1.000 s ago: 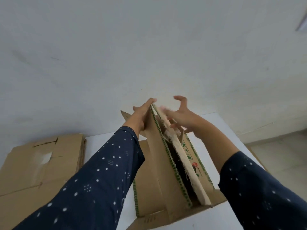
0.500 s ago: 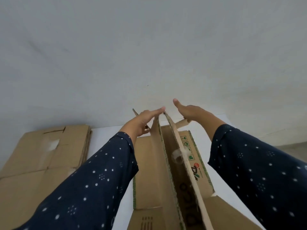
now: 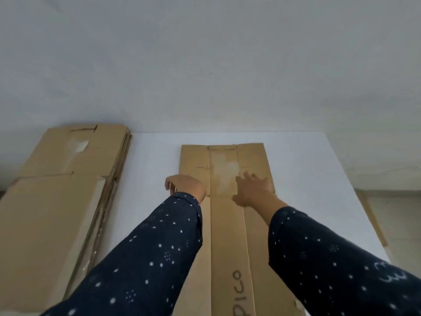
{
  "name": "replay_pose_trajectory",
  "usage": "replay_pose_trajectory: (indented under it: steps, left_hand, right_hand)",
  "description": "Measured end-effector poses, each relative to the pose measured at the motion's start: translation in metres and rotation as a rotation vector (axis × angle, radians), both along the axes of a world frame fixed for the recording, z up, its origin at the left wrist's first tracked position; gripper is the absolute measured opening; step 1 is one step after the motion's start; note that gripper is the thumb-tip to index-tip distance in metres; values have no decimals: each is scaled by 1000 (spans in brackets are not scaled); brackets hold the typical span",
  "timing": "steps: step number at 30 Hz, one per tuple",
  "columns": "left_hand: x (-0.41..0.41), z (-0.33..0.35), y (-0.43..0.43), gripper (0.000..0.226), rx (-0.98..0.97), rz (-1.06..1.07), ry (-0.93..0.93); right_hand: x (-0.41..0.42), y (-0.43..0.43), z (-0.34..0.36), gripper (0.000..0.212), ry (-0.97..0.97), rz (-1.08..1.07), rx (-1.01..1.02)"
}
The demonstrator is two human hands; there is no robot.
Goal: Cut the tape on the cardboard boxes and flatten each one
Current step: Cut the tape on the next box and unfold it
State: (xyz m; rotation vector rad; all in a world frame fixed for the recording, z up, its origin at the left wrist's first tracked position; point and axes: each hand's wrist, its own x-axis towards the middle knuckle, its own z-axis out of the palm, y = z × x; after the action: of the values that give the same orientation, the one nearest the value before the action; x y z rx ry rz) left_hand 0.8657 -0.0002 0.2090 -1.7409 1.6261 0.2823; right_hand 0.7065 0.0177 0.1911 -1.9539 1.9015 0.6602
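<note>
Cardboard flat on the white counter (image 3: 307, 179)! The box (image 3: 227, 236) lies stretched out just right of the stack of flattened boxes (image 3: 57, 201), with a strip of counter showing between them. The right hand (image 3: 252, 190) is spread palm down, pressing the panel on the side away from the stack, right beside a pale patch of tape residue (image 3: 225, 172). The left hand (image 3: 185, 187) sits at the box edge nearer the stack, fingers curled down over it. Gripping or only resting, I can't tell from here. The hands are apart, one on either side of the middle panel.

To my eye this is the pressing-flat stage. To do it well, lean weight through flat palms and run them along the fold lines so the creases set and no panel springs up. After that it should slide across onto the stack squarely.
</note>
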Motion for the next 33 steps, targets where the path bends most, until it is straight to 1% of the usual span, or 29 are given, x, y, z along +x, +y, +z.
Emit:
replay_pose_trajectory:
  steps: [1, 2, 3, 5, 7, 10, 12, 15, 17, 21, 24, 28, 30, 33]
  left_hand:
    - [-4, -6, 2, 37, -29, -53, -46]
    - [-7, -18, 1, 38, -74, -98, -31]
    - [-9, -32, 1, 42, -132, -140, 47]
    - [-17, -59, 5, 53, -255, -209, 299]
    - [-26, -86, 14, 58, -319, -225, 484]
    - [-33, -126, 25, 63, -347, -162, 599]
    - [-32, -148, 31, 62, -426, -140, 653]
    - [-31, -165, 37, 63, -552, -157, 657]
    - [-32, -171, 37, 64, -596, -170, 641]
    - [-33, -173, 37, 64, -601, -176, 632]
    - [-34, -171, 35, 62, -571, -162, 625]
    - [-31, -161, 34, 59, -473, -116, 722]
    - [-27, -158, 50, 58, -492, -79, 753]
    - [-17, -159, 100, 60, -537, -65, 745]
  right_hand:
    - [-1, 5, -13, 66, -35, 23, 1]
    - [-2, 9, -24, 68, -78, 35, -10]
    - [-4, 14, -34, 68, -119, 31, -24]
    - [-8, 19, -54, 65, -182, 17, -69]
    - [-12, 23, -73, 62, -217, 6, -102]
    - [-14, 30, -100, 59, -284, -20, -190]
    - [-15, 34, -116, 58, -318, -38, -280]
    - [-14, 39, -133, 58, -338, -45, -377]
    - [-14, 40, -138, 59, -320, -44, -414]
    - [-14, 40, -142, 59, -308, -46, -421]
    - [-15, 36, -138, 60, -297, -36, -352]
    - [-19, 36, -123, 62, -311, 4, -263]
    - [-19, 52, -118, 62, -323, 10, -274]
    - [-14, 99, -119, 61, -367, -5, -309]
